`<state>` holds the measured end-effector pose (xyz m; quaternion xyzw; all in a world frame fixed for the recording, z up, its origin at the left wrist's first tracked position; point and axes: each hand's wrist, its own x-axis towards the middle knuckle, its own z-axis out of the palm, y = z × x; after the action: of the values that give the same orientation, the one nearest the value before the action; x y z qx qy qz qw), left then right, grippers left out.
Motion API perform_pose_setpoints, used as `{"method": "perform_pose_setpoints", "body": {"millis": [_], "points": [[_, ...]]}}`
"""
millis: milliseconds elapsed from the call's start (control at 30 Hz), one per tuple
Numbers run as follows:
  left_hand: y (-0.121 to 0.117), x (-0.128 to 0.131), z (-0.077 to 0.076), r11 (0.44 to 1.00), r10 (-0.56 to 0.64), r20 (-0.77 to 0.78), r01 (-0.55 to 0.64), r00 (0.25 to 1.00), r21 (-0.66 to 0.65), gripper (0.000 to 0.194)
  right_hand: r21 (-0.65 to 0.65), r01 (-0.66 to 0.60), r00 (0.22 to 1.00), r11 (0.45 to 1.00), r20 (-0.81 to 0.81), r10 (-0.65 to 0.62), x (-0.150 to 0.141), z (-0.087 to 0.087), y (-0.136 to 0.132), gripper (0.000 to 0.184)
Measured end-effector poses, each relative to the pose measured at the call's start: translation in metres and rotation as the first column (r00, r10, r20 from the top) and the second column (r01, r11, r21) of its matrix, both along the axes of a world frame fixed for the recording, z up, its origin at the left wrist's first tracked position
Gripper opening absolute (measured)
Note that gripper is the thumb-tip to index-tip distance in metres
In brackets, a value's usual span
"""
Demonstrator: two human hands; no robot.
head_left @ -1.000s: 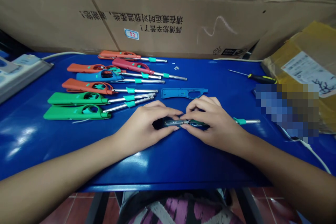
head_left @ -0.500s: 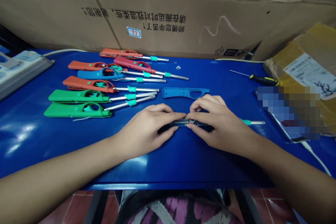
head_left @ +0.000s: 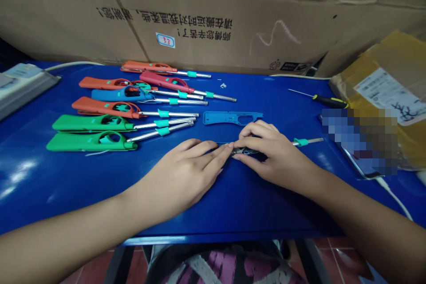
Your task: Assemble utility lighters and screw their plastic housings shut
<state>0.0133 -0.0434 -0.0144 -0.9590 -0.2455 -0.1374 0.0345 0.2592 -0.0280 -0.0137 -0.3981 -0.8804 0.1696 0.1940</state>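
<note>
At the middle of the blue bench point(head_left: 233, 204), we pinch an opened lighter point(head_left: 301, 142) with our right hand point(head_left: 269, 155) to steady its wiring, while our left hand point(head_left: 186, 168) lies flat, fingers spread, fingertips touching it. Its blue shell half point(head_left: 231, 118) waits just beyond, finished lighters point(head_left: 126, 111) apart at left.

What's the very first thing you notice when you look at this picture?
The row of bright long-nosed lighters, orange, blue and green, lying side by side on the left of the shiny blue table. In the middle, the left hand and right hand meet over a half-built lighter whose metal tube pokes out to the right. Behind everything stands a big cardboard box with upside-down printing.
</note>
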Motion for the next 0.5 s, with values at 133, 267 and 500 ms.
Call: {"method": "perform_pose_setpoints", "body": {"millis": [133,267,500], "points": [[-0.001,-0.001,0.0,1.0,-0.003,0.043,0.003,0.999,-0.008,0.041,0.007,-0.006,1.0,1.0,-0.017,0.006,0.0,-0.002,0.001,0.01],[0.005,-0.002,-0.002,0.987,0.019,0.247,0.022,0.969,-0.162,0.034,0.01,-0.019,0.999,1.0,-0.041,0.019,0.0,-0.004,0.001,0.013],[0.021,-0.001,-0.009,0.905,0.149,0.397,0.038,0.906,-0.425,0.023,-0.066,-0.001,0.991,0.998,-0.134,-0.008,-0.002,0.002,0.001,0.021]]}}
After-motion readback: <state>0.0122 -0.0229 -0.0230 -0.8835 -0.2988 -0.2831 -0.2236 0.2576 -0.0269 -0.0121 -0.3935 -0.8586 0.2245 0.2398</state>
